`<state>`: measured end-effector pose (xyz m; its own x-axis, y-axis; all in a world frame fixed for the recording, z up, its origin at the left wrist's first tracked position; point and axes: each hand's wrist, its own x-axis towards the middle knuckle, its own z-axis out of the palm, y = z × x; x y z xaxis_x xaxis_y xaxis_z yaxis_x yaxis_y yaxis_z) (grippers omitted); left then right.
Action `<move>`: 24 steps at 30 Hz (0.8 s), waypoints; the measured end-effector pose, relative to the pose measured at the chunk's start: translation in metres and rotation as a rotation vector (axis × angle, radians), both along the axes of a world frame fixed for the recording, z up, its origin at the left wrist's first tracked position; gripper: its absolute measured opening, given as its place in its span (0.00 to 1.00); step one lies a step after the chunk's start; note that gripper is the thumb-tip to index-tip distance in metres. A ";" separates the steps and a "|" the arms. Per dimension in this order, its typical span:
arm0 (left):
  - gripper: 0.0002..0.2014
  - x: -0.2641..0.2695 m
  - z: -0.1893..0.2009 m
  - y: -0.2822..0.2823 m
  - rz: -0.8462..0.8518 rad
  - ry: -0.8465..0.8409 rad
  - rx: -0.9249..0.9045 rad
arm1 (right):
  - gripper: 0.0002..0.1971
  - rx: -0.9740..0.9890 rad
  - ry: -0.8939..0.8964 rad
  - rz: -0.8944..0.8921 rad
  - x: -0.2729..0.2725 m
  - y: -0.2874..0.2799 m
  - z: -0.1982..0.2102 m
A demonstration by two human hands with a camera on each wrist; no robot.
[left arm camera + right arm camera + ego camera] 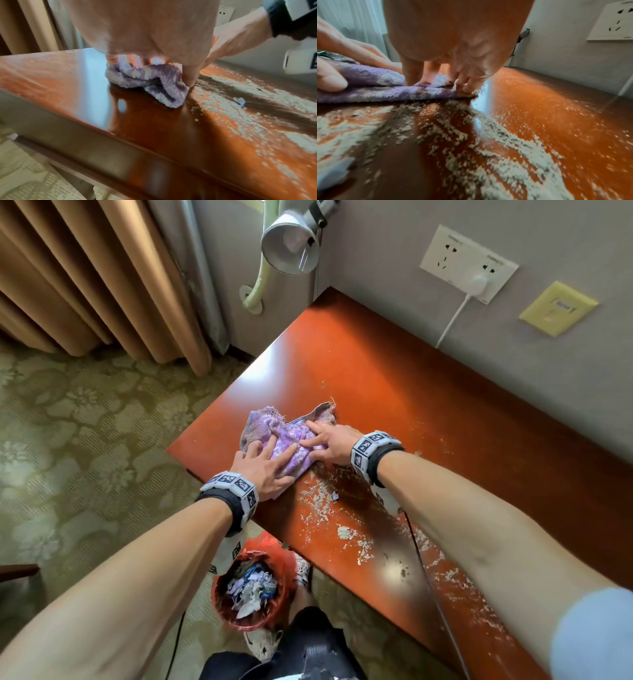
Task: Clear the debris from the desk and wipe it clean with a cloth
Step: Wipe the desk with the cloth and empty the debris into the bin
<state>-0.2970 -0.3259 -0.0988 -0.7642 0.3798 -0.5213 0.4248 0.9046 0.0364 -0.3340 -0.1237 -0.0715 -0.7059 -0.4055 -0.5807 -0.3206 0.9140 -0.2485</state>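
Observation:
A crumpled purple cloth (pixel 279 436) lies on the glossy red-brown desk (pixel 428 392) near its left end. My left hand (pixel 263 465) presses its near part flat with spread fingers. My right hand (pixel 330 441) presses the cloth's right side with straight fingers. Pale powdery debris (pixel 320 501) is smeared over the desk from the cloth toward the near right. A small blue scrap (pixel 240 101) lies in the powder. In the left wrist view the cloth (pixel 154 82) bunches under my left hand (pixel 154 40). In the right wrist view my right fingertips (pixel 467 89) dig into the cloth's edge (pixel 385 89).
A red-lined waste bin (pixel 253 587) full of paper scraps stands on the carpet below the desk's front edge. A lamp (pixel 291 241) hangs over the desk's far corner. A white charger cable (pixel 452 320) runs from the wall socket (pixel 469 261). Curtains (pixel 85 275) hang at left.

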 end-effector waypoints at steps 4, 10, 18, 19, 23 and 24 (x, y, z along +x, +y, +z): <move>0.37 0.019 0.004 0.005 0.018 -0.027 -0.003 | 0.24 0.014 -0.032 -0.045 0.015 -0.002 0.002; 0.36 0.035 0.007 0.011 0.061 -0.055 0.002 | 0.23 0.015 -0.041 -0.034 0.027 0.002 0.005; 0.36 0.055 0.008 0.034 0.125 -0.062 -0.031 | 0.23 0.008 -0.038 0.068 0.034 0.019 0.011; 0.36 0.059 0.008 0.039 0.133 -0.062 -0.040 | 0.23 0.009 -0.036 0.078 0.036 0.022 0.011; 0.37 0.074 0.008 0.058 0.166 -0.057 -0.075 | 0.23 -0.009 -0.021 0.120 0.041 0.039 0.007; 0.37 0.078 0.008 0.063 0.171 -0.052 -0.083 | 0.23 -0.013 -0.023 0.124 0.043 0.042 0.005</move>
